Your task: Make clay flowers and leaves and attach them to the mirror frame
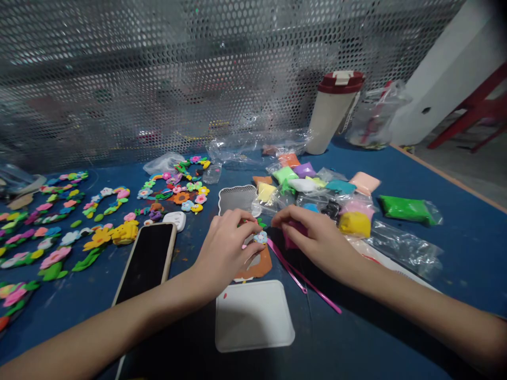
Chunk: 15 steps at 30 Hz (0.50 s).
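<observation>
Mid-worktop (467, 182) in my head view, a brown, clay-like piece (262, 268) lies under the left hand (225, 243).
I see the left finger and thumb bent narrowly about a pale blue flower (260, 237) at its far side, though I cannot tell whether they grip; the right hand (311, 232) curls over a magenta packet (291, 237), its hold hidden from me too. The piece sits just beyond a white board (254, 319), beside slim pink tools (322, 296). I judge it light and soft, easily dented, tacky rather than slippery, with the flower most fragile. I would hold the brown near edge, flat-fingered, pressing no petals.
</observation>
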Available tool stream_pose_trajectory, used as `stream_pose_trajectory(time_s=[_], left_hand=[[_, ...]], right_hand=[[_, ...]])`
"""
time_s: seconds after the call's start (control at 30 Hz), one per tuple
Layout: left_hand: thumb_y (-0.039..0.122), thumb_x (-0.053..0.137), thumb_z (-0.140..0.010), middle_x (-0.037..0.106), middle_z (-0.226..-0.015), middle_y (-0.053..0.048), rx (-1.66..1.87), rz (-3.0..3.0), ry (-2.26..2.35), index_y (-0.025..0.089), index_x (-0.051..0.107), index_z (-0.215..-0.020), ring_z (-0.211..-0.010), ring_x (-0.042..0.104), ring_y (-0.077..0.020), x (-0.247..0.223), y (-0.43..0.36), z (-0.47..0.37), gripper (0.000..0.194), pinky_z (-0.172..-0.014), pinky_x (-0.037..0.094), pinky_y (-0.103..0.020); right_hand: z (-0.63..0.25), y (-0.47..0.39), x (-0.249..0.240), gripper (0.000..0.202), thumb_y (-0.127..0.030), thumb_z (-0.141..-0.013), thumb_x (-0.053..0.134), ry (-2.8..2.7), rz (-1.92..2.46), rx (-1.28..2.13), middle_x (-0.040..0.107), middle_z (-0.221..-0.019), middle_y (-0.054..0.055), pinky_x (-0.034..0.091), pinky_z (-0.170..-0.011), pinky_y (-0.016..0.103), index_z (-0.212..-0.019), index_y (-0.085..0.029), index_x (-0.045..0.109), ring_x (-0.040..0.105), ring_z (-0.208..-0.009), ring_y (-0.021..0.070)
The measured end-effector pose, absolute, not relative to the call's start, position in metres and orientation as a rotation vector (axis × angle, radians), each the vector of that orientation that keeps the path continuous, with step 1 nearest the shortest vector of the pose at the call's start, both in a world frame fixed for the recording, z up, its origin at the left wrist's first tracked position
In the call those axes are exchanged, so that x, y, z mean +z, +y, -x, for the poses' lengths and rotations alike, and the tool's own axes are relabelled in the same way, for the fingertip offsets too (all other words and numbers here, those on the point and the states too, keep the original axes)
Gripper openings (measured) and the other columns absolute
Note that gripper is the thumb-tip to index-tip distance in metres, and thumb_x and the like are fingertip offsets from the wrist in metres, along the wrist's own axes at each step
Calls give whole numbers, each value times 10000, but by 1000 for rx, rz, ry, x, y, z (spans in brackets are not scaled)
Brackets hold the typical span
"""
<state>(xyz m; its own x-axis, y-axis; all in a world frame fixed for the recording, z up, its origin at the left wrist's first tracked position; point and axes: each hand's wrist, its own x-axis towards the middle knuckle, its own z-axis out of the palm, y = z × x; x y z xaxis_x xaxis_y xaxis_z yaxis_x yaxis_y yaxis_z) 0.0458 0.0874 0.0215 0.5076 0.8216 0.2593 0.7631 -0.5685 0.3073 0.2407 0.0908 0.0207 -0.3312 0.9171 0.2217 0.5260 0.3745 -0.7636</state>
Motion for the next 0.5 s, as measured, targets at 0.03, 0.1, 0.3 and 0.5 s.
stream_pose_trajectory(time_s=[0.03, 0.1, 0.3, 0.5], left_hand=[[232, 656, -801, 588, -1057, -44, 567, -2590, 1373, 206, 640, -950, -978, 526, -217, 21, 88, -46, 152, -818, 389, -376], [233, 662, -796, 588, -1057, -46, 556, -2588, 1371, 203, 642, -947, -981, 527, -218, 20, 89, -45, 155, -817, 389, -374], [233, 664, -796, 592, -1045, -48, 531, -2600, 1358, 199, 649, -945, -973, 531, -221, 21, 91, -46, 154, -807, 388, -374], [230, 653, -804, 595, -1044, -50, 511, -2610, 1359, 197, 656, -954, -972, 530, -225, 20, 91, -46, 153, -804, 388, -373]], right_hand=[[-241, 91, 20, 215, -24, -811, 470, -1990, 1241, 775, 661, -878, 0, 441, -734, 255, -871, -189, 593, 595, -813, 134], [-241, 91, 20, 217, -22, -814, 467, -1993, 1239, 777, 661, -878, -3, 440, -734, 250, -870, -190, 591, 595, -812, 130], [-241, 90, 20, 210, -25, -815, 472, -2001, 1240, 773, 661, -875, -5, 435, -731, 247, -875, -189, 589, 593, -807, 128], [-241, 91, 19, 203, -34, -823, 470, -2010, 1248, 768, 658, -873, -5, 437, -723, 242, -876, -191, 587, 594, -808, 128]])
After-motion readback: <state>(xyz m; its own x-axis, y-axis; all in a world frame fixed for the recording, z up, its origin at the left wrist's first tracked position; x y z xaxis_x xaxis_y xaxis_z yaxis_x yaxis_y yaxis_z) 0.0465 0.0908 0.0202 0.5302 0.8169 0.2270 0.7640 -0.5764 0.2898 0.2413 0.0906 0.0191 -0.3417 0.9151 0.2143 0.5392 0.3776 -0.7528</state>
